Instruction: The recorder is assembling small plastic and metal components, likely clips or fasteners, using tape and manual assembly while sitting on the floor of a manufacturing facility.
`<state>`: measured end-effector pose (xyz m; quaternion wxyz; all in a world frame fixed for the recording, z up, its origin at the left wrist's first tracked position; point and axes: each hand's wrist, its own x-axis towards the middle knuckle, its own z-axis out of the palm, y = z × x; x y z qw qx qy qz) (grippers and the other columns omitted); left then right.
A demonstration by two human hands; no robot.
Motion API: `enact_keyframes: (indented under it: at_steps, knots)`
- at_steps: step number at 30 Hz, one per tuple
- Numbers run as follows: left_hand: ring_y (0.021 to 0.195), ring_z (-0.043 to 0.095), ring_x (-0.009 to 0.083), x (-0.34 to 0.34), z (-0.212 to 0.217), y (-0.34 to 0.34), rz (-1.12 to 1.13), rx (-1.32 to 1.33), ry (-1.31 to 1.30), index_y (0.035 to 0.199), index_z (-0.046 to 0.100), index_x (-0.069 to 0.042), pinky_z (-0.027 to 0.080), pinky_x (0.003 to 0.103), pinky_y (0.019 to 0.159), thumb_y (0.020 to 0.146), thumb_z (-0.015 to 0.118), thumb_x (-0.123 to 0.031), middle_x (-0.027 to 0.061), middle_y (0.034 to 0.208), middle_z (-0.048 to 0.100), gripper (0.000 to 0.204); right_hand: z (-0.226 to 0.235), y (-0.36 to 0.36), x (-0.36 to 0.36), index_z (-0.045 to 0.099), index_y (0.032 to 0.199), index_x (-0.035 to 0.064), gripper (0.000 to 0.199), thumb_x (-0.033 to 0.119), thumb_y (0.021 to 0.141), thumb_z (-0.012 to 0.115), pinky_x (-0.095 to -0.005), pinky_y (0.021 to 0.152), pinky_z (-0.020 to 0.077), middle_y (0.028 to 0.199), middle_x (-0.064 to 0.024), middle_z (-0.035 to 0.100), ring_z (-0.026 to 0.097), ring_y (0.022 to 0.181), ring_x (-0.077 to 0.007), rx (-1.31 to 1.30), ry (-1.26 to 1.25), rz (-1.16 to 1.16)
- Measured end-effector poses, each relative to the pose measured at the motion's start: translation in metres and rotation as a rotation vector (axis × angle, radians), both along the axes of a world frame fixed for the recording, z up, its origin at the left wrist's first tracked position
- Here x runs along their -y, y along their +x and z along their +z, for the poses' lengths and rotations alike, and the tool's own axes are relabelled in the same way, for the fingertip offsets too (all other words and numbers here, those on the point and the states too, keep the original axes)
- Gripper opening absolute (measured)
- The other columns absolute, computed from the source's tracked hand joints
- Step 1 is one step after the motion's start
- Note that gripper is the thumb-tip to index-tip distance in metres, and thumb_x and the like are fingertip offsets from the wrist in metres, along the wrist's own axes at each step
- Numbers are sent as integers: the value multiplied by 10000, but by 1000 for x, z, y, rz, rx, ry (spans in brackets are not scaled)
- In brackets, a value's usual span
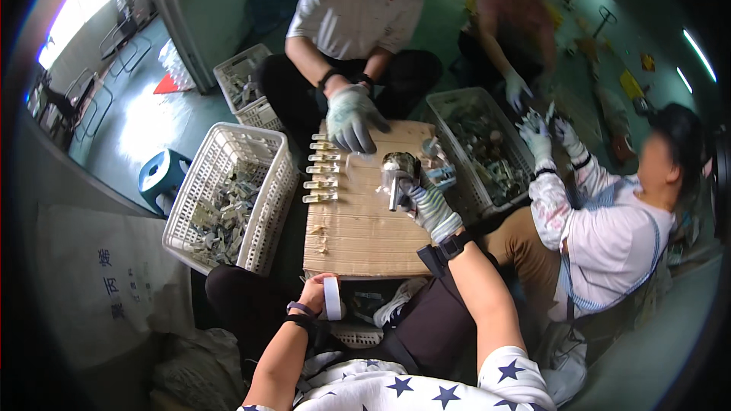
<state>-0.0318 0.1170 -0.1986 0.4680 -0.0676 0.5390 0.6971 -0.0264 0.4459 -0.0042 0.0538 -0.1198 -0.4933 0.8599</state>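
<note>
My bare left hand (311,294) is at the near edge of the cardboard-topped surface (365,240), its fingers round a roll of white tape (332,298). My right hand (431,211), in a striped work glove, is over the right half of the cardboard. Its fingers close on a metal piece (394,184) with a dark rounded top and a shiny rod; its exact kind is unclear. Several small flat pieces with yellowish ends (323,170) lie in a row along the cardboard's left edge. Across from me, a person's gloved hand (352,118) hangs over the far edge.
White crates of small metal parts stand left (270,217), far left (259,114) and right (476,198). At the right edge of the cardboard lie small bagged parts (437,167). A blue stool (161,179) stands beyond the left crate. Two more people sit at the right.
</note>
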Motion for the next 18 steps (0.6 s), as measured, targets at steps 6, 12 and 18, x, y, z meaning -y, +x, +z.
enact_keyframes:
  at_steps: [6, 12, 18]
  knots:
    - [650, 592, 124, 4, 2, -2, 0, 32, -24, 866, 650, -34, 480, 252, 579, 805, 652, -39, 33, 767, 635, 61, -1, -55, 22, 486, 1262, 132, 416, 181, 870, 615, -175, 374, 391, 749, -14, 615, 567, 523, -95, 7, -141, 93]
    - [628, 582, 103, -1, 21, -2, 32, 67, -4, 860, 649, -43, 469, 239, 563, 800, 643, -19, 15, 750, 628, 65, -16, -75, 17, 552, 1116, 126, 281, 289, 892, 599, -187, 411, 379, 720, 5, 577, 531, 548, -61, 135, -69, -40]
    - [628, 581, 97, -3, 23, -3, 30, 68, -22, 853, 647, -46, 466, 232, 562, 799, 627, -1, 5, 745, 625, 73, -6, -93, 22, 557, 1122, 127, 253, 215, 887, 588, -193, 434, 400, 724, -36, 586, 531, 543, -94, 193, -67, -51]
